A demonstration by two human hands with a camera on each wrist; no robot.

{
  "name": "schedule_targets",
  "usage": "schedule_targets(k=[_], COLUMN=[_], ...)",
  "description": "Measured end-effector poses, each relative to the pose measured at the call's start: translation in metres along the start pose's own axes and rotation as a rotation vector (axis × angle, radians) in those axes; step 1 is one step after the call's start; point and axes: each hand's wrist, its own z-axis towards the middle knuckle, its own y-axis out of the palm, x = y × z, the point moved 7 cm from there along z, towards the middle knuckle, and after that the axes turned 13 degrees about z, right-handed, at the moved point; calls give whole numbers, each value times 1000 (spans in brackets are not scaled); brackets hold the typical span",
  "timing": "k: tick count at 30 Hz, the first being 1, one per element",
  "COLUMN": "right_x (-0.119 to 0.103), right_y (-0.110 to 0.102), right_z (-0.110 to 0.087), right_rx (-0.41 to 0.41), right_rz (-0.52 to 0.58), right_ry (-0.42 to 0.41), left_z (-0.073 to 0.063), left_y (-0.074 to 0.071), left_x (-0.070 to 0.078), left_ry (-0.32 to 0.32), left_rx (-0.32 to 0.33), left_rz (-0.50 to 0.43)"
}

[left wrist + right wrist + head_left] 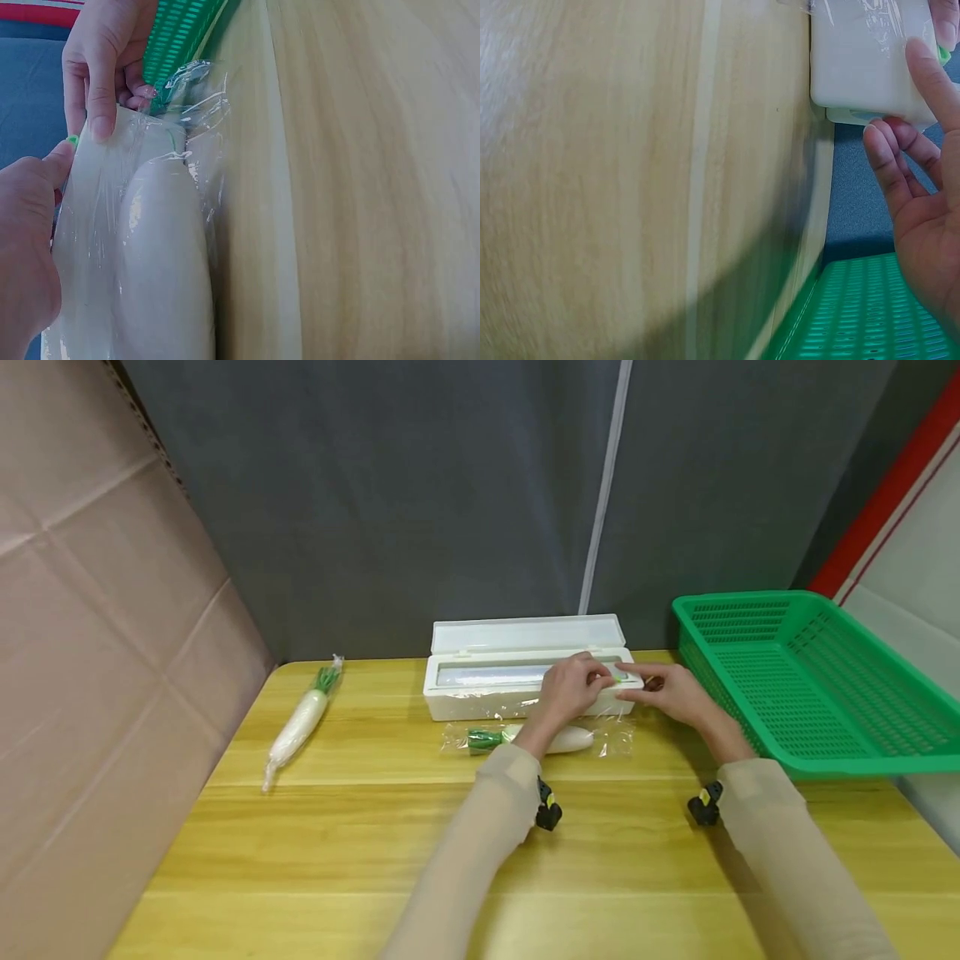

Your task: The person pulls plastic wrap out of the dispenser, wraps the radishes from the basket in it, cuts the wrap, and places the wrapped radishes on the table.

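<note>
A white cling film dispenser (453, 706) stands at the back of the table with its lid raised. Clear film drapes over its front and spreads over a white radish (573, 740) with green stalks lying before it. My left hand (568, 687) is over the right part of the dispenser, thumb and finger pinching its small green cutter slider (73, 140). At the dispenser's right end, my right hand (670, 693) grips the corner, forefinger on top and thumb at the front; its other fingers (889, 161) are bent beside the end.
A second white radish (300, 727), wrapped in film with twisted ends, lies at the table's left. A green basket (825, 767) stands at the right, close to my right forearm. Behind the table hangs a dark grey curtain (375, 510).
</note>
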Motion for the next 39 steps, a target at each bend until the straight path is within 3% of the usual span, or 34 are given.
schedule_targets(k=[8, 17, 27, 35, 39], right_x=[1, -1, 0, 1, 2], right_y=[1, 2, 1, 3, 1], right_z=[0, -1, -2, 0, -1], right_rx=[4, 6, -1, 2, 14], right_rz=[10, 6, 30, 12, 5], right_ry=[16, 22, 58, 32, 37], left_z=[-6, -12, -18, -24, -29], left_y=[-7, -11, -19, -22, -26], left_x=[-9, -17, -27, -41, -48], left_ry=[42, 34, 78, 65, 75], left_rx=[32, 55, 64, 56, 68], left_rz=[-106, -1, -129, -105, -140])
